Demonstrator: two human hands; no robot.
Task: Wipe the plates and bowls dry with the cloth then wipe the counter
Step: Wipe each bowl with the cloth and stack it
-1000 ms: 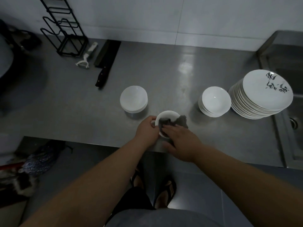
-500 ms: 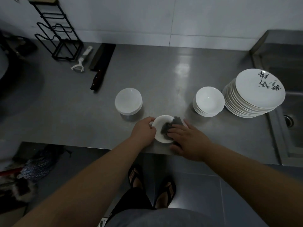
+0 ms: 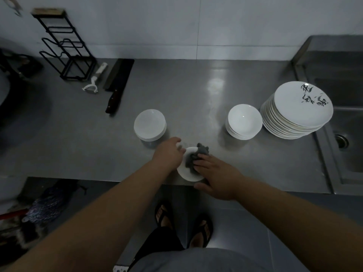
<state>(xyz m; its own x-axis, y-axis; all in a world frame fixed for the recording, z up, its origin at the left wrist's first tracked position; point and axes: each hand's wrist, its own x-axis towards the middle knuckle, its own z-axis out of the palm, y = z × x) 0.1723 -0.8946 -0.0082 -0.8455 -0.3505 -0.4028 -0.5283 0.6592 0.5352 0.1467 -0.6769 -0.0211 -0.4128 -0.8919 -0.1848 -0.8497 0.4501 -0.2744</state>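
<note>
Steel counter [image 3: 196,91] runs under everything, dim and hard to read at its far left. Well beyond the left hand [image 3: 169,154] lie a black wire rack [image 3: 66,46], a peeler [image 3: 94,81] and a cleaver [image 3: 117,83]. Just past that hand sits a stack of upturned bowls [image 3: 150,124]. The left hand grips the rim of a white bowl [image 3: 186,173], its fingertips blurred. The right hand [image 3: 216,175] presses flat fingers on a grey cloth [image 3: 194,158] inside it. Right of it stand stacked bowls [image 3: 244,121], stacked plates [image 3: 298,110] and a sink [image 3: 343,114], cut off by the frame.
</note>
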